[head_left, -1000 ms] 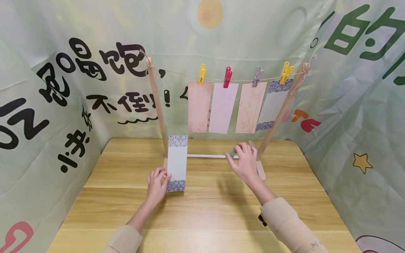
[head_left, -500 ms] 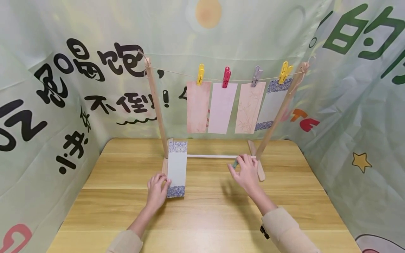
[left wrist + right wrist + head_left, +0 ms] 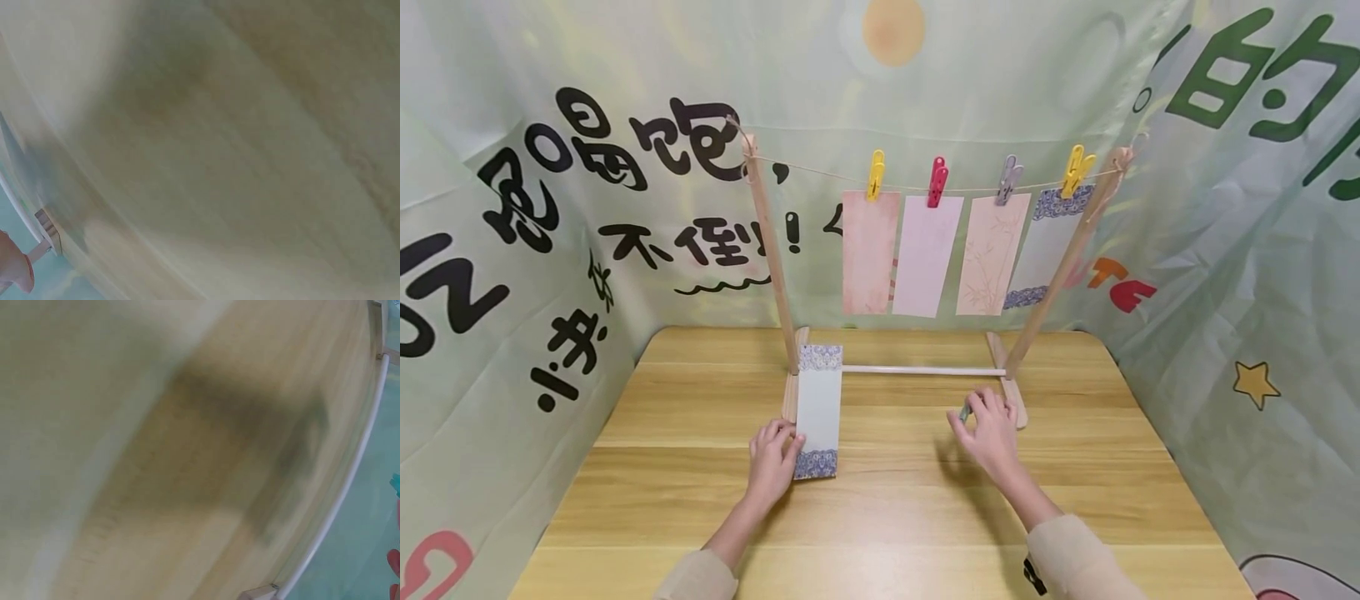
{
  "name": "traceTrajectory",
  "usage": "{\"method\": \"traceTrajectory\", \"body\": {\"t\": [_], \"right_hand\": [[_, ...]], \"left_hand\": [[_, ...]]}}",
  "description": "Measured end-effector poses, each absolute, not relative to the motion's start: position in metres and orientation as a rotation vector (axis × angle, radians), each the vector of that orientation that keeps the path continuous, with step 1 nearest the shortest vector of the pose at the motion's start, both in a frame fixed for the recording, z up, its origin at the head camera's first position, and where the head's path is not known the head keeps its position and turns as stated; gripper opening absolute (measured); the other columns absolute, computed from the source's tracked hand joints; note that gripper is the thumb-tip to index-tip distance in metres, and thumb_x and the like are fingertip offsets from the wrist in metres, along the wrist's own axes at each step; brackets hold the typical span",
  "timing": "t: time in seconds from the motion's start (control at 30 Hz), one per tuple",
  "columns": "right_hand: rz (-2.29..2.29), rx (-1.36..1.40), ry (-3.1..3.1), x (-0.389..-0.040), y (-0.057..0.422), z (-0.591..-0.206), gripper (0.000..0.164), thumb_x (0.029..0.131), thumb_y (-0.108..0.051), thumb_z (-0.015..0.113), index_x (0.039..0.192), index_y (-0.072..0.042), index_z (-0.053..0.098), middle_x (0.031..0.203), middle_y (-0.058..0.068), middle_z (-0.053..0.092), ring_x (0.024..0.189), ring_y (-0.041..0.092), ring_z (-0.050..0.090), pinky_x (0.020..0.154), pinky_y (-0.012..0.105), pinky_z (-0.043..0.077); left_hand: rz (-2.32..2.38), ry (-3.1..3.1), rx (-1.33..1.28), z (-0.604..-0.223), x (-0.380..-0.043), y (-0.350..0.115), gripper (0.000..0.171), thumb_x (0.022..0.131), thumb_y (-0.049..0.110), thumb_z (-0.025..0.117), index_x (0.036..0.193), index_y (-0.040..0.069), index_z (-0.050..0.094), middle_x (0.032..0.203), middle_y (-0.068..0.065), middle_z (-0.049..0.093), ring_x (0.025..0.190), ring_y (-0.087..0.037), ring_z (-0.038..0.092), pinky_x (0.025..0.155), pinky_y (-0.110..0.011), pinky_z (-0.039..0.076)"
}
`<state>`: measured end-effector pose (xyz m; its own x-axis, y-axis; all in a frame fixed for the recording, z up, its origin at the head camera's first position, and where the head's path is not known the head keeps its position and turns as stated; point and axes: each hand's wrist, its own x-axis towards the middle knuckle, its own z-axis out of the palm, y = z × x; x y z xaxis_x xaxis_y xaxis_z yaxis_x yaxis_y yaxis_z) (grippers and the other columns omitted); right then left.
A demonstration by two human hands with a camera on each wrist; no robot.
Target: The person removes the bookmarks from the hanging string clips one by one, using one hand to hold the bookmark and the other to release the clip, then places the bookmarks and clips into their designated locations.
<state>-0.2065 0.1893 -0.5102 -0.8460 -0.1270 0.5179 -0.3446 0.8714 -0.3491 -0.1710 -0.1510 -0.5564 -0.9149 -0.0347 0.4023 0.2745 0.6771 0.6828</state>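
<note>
In the head view my left hand (image 3: pixel 772 458) pinches the left edge of a white card (image 3: pixel 820 410) with blue lace-patterned bands at its top and bottom. The card is low over the table, in front of the stand's left foot. My right hand (image 3: pixel 992 429) pinches a small green clothespin (image 3: pixel 965 413) between thumb and fingers, in front of the stand's right foot. At the right wrist view's edge, the teal clothespin (image 3: pixel 395 483) and the fingertips (image 3: pixel 394 562) just show. Part of my left hand (image 3: pixel 12 265) shows in the left wrist view's lower left corner.
A wooden stand holds a string with several cards: a pink one (image 3: pixel 871 254), a lilac one (image 3: pixel 927 257), a peach one (image 3: pixel 992 255) and a blue-banded one (image 3: pixel 1051 237). Yellow, red and purple clothespins grip them. A white rod (image 3: pixel 921 370) joins the stand's feet on the wooden table (image 3: pixel 880 533).
My left hand has drawn the card down toward me. My right hand, with the clothespin, has moved down and slightly right, away from the rod.
</note>
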Motion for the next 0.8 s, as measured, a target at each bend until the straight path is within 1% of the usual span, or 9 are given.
{"method": "traceTrajectory", "body": {"t": [0.13,0.3,0.57,0.8], "right_hand": [[0.608,0.317,-2.588,-0.201,0.192,-0.517,0.027,0.079,-0.034,0.063,0.072,-0.011,0.051,0.099,0.012,0.054,0.096,0.033,0.050,0.091,0.053,0.026],[0.617,0.290,-2.616,-0.196,0.197,-0.526,0.025,0.078,-0.032,0.065,0.072,-0.011,0.052,0.099,0.013,0.055,0.097,0.035,0.049,0.090,0.052,0.026],[0.614,0.233,-2.707,-0.190,0.206,-0.536,0.026,0.081,-0.033,0.062,0.075,-0.010,0.053,0.103,0.014,0.054,0.103,0.032,0.046,0.090,0.050,0.025],[0.566,0.178,-2.735,-0.189,0.213,-0.546,0.028,0.080,-0.035,0.061,0.075,-0.009,0.054,0.102,0.012,0.054,0.100,0.031,0.048,0.087,0.050,0.026]], "left_hand": [[-1.104,-2.508,-0.198,-0.561,-0.170,-0.151,0.012,0.086,0.013,0.061,0.083,0.002,0.062,0.103,-0.016,0.056,0.101,-0.035,0.047,0.094,-0.056,0.022],[-1.115,-2.532,-0.187,-0.566,-0.169,-0.151,0.012,0.086,0.013,0.060,0.082,0.002,0.061,0.103,-0.016,0.056,0.102,-0.035,0.047,0.094,-0.056,0.022],[-1.127,-2.558,-0.167,-0.570,-0.165,-0.152,0.010,0.086,0.012,0.061,0.082,0.003,0.062,0.101,-0.014,0.056,0.100,-0.033,0.047,0.094,-0.056,0.024],[-1.089,-2.569,-0.175,-0.573,-0.166,-0.152,0.010,0.085,0.013,0.061,0.083,0.003,0.063,0.100,-0.014,0.056,0.098,-0.032,0.048,0.093,-0.057,0.024]]}}
